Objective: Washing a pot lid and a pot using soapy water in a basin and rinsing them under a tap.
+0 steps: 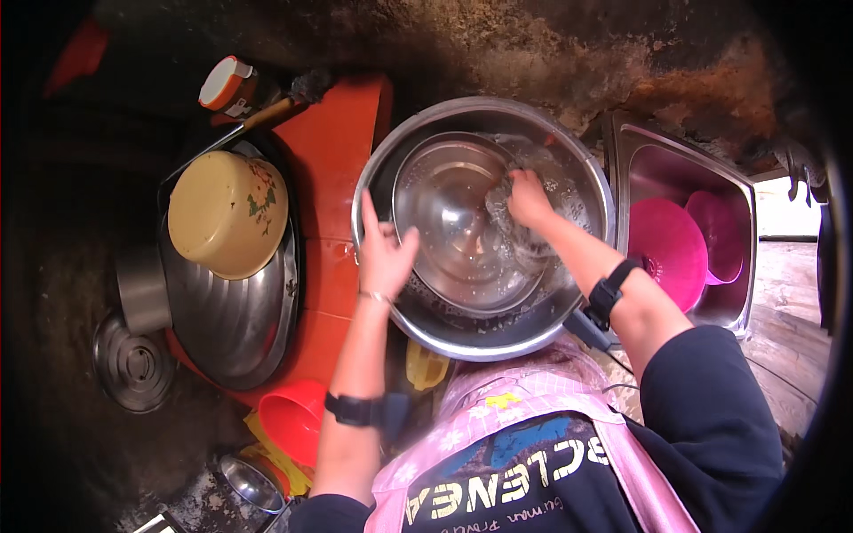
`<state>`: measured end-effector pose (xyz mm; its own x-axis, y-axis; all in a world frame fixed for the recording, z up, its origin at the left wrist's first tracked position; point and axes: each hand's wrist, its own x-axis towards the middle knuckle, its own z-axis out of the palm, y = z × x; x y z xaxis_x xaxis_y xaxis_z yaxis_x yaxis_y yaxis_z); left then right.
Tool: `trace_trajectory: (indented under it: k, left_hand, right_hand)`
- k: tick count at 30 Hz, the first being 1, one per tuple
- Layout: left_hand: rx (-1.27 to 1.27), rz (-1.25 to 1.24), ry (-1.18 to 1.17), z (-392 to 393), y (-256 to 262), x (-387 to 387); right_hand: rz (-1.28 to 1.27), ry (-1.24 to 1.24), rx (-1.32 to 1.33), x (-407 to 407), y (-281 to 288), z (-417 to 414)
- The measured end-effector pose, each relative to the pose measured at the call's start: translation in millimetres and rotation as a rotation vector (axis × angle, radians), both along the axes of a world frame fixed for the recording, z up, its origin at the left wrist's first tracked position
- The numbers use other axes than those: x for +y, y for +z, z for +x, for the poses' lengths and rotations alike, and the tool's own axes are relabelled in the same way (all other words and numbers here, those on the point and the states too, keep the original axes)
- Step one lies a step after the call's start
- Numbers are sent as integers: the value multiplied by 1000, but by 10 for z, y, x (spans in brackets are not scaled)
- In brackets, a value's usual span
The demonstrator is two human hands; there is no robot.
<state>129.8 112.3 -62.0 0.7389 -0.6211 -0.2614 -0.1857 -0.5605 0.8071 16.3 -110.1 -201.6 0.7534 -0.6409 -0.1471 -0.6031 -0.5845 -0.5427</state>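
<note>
A large steel basin [490, 350] with soapy water stands before me. Inside it lies a smaller, shallow round metal vessel [460, 213], with water and suds over its right side. My right hand [530, 200] is closed around a greyish wad, seemingly a scrubber [501, 200], against the vessel's right part; water and blur hide its details. At the basin's left side, my left hand [386, 253] has its fingers apart and holds nothing. Its thumb is close to the inner vessel's edge; I cannot tell whether they touch.
A metal sink [686, 150] with pink plastic vessels [666, 253] adjoins on the right. Leftward, on a red surface [330, 273], a cream floral pot [223, 213] rests on a large metal lid [233, 320]. A red plastic container [293, 420] is lower left. A stained wall [480, 40] rises behind.
</note>
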Motion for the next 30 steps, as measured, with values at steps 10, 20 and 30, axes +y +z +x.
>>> trace_trajectory:
  k: [10,20,30]
  left_hand:
    - [292,-223,197,-776,-388,292]
    - [456,7,115,44,-224,299]
    - [710,30,102,48,-190,313]
  right_hand:
    - [-26,-160,-158,105,10,338]
    - [-142,838,-722,1124,763,676]
    - [-248,359,-120,166,516,664]
